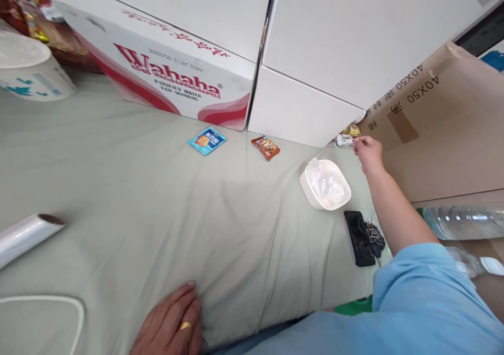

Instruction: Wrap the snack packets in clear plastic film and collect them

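Observation:
My right hand [369,153] reaches far right, its curled fingertips at a small white snack packet [344,140] lying beside a yellow packet [352,129] at the foot of a cardboard box [441,129]. Whether it grips the packet I cannot tell. My left hand [170,322], with a gold ring, lies flat on the pale green cloth [137,197] at the bottom edge and holds nothing. A white bowl [311,193] lined with clear film sits just left of my right forearm.
A blue packet [207,140] and a brown cookie packet [266,147] lie before the Wahaha carton [169,76] and a white box [315,55]. A black phone [359,238] with keys [375,238], a cling-film roll [27,234], a water bottle [464,222] and a white tub [27,66] lie around.

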A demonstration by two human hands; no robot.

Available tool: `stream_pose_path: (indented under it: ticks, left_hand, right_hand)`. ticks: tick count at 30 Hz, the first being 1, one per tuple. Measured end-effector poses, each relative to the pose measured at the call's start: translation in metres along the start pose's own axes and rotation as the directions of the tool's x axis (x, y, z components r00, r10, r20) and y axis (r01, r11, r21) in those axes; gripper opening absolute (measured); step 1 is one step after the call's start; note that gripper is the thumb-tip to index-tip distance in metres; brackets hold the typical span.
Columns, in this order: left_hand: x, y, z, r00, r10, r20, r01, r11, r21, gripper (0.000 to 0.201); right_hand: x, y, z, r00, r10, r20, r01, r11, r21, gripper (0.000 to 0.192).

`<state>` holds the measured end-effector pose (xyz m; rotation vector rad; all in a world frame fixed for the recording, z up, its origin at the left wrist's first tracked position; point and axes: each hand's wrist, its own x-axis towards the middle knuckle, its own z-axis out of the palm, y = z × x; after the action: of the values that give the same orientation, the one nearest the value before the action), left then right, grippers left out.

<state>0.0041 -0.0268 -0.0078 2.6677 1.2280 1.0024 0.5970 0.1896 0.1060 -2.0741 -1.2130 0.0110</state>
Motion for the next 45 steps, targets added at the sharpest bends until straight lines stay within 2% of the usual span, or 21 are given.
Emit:
stream_pose_path:
  ticks: [2,6,9,12,15,17,19,20,21,23,24,26,29,31,32,34,38,40,42,45]
  left_hand:
    - [0.005,0.006,-0.001,1.0,-0.014,-0.02,0.014,1.0,0.002,0.018]
    - [0.006,0.009,-0.001,0.999,0.005,-0.038,-0.005,1.0,0.011,0.02]
    - [0.003,0.009,0.001,1.0,-0.002,-0.028,0.002,1.0,0.008,0.022]
    - [-0.001,0.011,0.004,0.999,-0.032,-0.022,0.032,0.999,-0.003,0.022]
    - [-0.003,0.012,0.004,0.997,-0.078,-0.017,0.077,0.995,-0.066,0.022]
    - [0.001,0.012,0.0,0.986,-0.165,-0.009,0.16,0.969,-0.19,0.023]
    - [0.014,0.014,-0.01,0.948,-0.316,-0.019,0.288,0.886,-0.364,0.025]
    - [0.024,0.015,-0.017,0.916,-0.401,-0.035,0.344,0.826,-0.447,0.025]
    - [0.037,0.014,-0.024,0.879,-0.472,-0.064,0.379,0.775,-0.505,0.024]
    - [0.069,0.007,-0.038,0.836,-0.526,-0.153,0.37,0.748,-0.551,0.021]
    - [0.088,-0.002,-0.044,0.815,-0.544,-0.198,0.373,0.755,-0.54,0.021]
    - [0.124,-0.034,-0.047,0.729,-0.631,-0.267,0.457,0.738,-0.497,0.021]
    - [0.171,-0.113,-0.037,0.527,-0.797,-0.296,0.661,0.603,-0.447,0.018]
    - [0.193,-0.172,-0.029,0.417,-0.861,-0.291,0.778,0.504,-0.375,0.015]
    - [0.203,-0.2,-0.025,0.405,-0.865,-0.297,0.799,0.493,-0.345,0.015]
    - [0.219,-0.244,-0.024,0.424,-0.848,-0.318,0.81,0.512,-0.285,0.025]
    - [0.253,-0.299,-0.033,0.551,-0.765,-0.332,0.763,0.623,-0.17,0.058]
    - [0.269,-0.319,-0.037,0.604,-0.74,-0.296,0.742,0.657,-0.129,0.065]
    - [0.279,-0.338,-0.038,0.605,-0.762,-0.232,0.765,0.637,-0.096,0.06]
    - [0.282,-0.353,-0.032,0.558,-0.811,-0.176,0.817,0.574,-0.055,0.036]
  right_hand:
    - [-0.038,-0.01,-0.021,0.993,-0.002,0.115,-0.004,0.998,0.056,0.038]
    - [-0.106,-0.028,-0.044,0.935,-0.009,0.354,0.035,0.997,-0.068,0.037]
    - [-0.139,-0.033,-0.038,0.884,-0.02,0.468,0.137,0.966,-0.219,0.044]
    - [-0.159,-0.032,-0.022,0.849,-0.004,0.529,0.265,0.868,-0.42,0.051]
    - [-0.169,-0.029,-0.013,0.859,0.097,0.503,0.241,0.79,-0.564,0.04]
    - [-0.174,-0.031,-0.015,0.893,0.086,0.441,0.21,0.788,-0.579,0.042]
    - [-0.185,-0.039,-0.019,0.941,-0.023,0.339,0.214,0.814,-0.539,0.046]
    - [-0.194,-0.044,-0.021,0.956,-0.096,0.277,0.229,0.836,-0.499,0.047]
    - [-0.205,-0.051,-0.02,0.959,-0.17,0.225,0.256,0.858,-0.444,0.045]
    - [-0.237,-0.063,-0.013,0.937,-0.291,0.193,0.339,0.891,-0.302,0.039]
    - [-0.255,-0.066,-0.006,0.914,-0.335,0.227,0.385,0.894,-0.228,0.037]
    - [-0.293,-0.067,0.01,0.868,-0.394,0.303,0.448,0.883,-0.136,0.037]
    - [-0.335,-0.055,0.03,0.861,-0.425,0.279,0.472,0.872,-0.127,0.037]
    - [-0.348,-0.045,0.037,0.871,-0.434,0.23,0.466,0.878,-0.11,0.034]
    - [-0.351,-0.041,0.038,0.875,-0.435,0.211,0.461,0.883,-0.092,0.033]
    - [-0.352,-0.036,0.038,0.88,-0.435,0.19,0.453,0.889,-0.065,0.029]
    - [-0.349,-0.034,0.036,0.882,-0.428,0.195,0.447,0.892,-0.062,0.028]
    - [-0.35,-0.034,0.036,0.886,-0.414,0.207,0.434,0.898,-0.064,0.028]
    - [-0.351,-0.034,0.036,0.893,-0.396,0.213,0.419,0.905,-0.073,0.028]
    - [-0.352,-0.035,0.036,0.902,-0.376,0.214,0.398,0.914,-0.072,0.027]
